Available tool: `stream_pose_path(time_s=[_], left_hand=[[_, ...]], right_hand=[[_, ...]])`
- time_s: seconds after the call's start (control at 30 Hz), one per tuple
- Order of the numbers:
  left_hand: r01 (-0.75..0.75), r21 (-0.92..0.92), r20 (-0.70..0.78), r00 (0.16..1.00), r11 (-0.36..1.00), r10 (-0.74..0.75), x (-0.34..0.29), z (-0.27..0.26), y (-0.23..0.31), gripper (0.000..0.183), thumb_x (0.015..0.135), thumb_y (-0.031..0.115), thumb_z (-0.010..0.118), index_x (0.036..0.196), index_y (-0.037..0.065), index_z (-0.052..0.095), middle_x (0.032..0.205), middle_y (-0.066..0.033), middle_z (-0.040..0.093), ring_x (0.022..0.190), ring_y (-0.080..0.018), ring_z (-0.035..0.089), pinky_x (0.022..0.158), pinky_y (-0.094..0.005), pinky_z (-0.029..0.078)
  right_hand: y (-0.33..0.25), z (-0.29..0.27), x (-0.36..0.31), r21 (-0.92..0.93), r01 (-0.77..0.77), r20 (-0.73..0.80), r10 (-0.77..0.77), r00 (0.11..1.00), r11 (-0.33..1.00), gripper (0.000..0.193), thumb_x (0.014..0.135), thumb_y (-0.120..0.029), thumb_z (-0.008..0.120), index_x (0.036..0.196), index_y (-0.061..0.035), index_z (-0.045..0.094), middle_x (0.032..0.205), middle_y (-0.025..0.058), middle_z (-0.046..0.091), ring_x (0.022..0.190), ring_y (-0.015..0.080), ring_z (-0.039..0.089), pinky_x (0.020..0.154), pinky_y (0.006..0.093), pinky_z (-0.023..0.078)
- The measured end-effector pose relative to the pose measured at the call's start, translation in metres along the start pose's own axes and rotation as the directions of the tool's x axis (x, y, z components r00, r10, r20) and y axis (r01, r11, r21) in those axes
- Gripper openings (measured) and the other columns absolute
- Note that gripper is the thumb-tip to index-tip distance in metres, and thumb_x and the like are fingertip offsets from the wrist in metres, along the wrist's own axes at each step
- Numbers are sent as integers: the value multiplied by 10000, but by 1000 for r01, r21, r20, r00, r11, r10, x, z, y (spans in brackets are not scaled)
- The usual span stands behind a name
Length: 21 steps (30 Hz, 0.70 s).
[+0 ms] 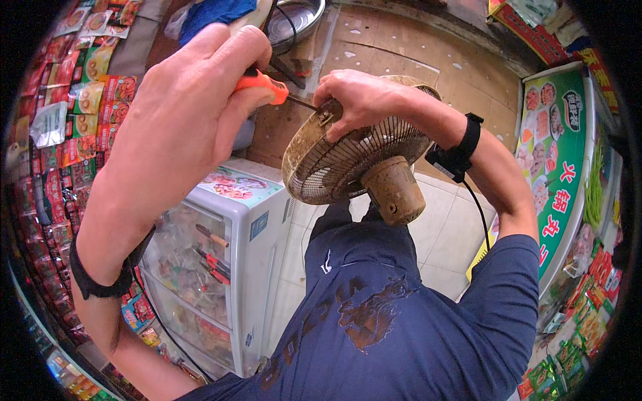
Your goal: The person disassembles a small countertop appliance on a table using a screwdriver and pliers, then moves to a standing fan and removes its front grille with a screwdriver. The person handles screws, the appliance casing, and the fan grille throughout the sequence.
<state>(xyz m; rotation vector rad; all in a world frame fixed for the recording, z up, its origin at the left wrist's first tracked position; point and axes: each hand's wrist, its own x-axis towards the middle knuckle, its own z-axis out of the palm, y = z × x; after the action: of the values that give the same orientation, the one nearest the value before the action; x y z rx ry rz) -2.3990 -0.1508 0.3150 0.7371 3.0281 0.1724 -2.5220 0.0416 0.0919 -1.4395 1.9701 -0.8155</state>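
My left hand is closed around the orange handle of a screwdriver. The screwdriver's thin shaft points right, and its tip meets the rim of a dusty, rusty electric fan beside a small clip; whether it sits in a screw is too small to tell. My right hand grips the top of that rim, fingers wrapped over the edge next to the tip. Wire cage and brown motor housing show, the housing tilted toward my body.
A white glass-topped freezer stands at the left, with red-handled pliers and a brown-handled tool on it. Packets line the left side. A green-fronted display case stands right. A metal basin lies beyond my hands.
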Motion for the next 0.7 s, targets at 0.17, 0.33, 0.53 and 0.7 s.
stream_pose_path(time_s=[0.17,0.33,0.53,0.7], left_hand=[[-53,-47,-47,998,998,51,3,-1,0,259,985,157,732,1138,1,594,978,-189,606,877,-406,637,779,-440,512],[123,89,86,988,988,-131,4,-1,0,289,973,125,720,1193,-2,583,1049,-187,609,945,-406,641,831,-434,515],[-62,-82,-37,998,995,59,3,-4,-1,247,988,133,712,1152,1,582,1010,-187,610,901,-386,640,804,-422,513],[121,-13,79,990,993,-120,1,-2,-3,288,947,72,695,1193,-8,570,1095,-186,588,971,-383,625,852,-424,500]], right_hand=[[-1,-1,-1,41,-4,29,3,1000,999,638,688,-337,925,1161,48,737,1112,237,704,1063,386,694,956,443,567],[-3,-3,1,14,14,9,-15,1000,1000,650,682,-332,934,1161,58,732,1103,245,711,1034,388,707,933,441,580],[-1,-3,0,39,-29,40,27,999,999,658,684,-332,940,1180,42,725,1129,234,700,1075,381,692,951,431,570],[-2,-2,2,40,-5,47,3,999,999,665,681,-332,949,1183,39,718,1118,224,698,1069,374,691,945,432,565]])
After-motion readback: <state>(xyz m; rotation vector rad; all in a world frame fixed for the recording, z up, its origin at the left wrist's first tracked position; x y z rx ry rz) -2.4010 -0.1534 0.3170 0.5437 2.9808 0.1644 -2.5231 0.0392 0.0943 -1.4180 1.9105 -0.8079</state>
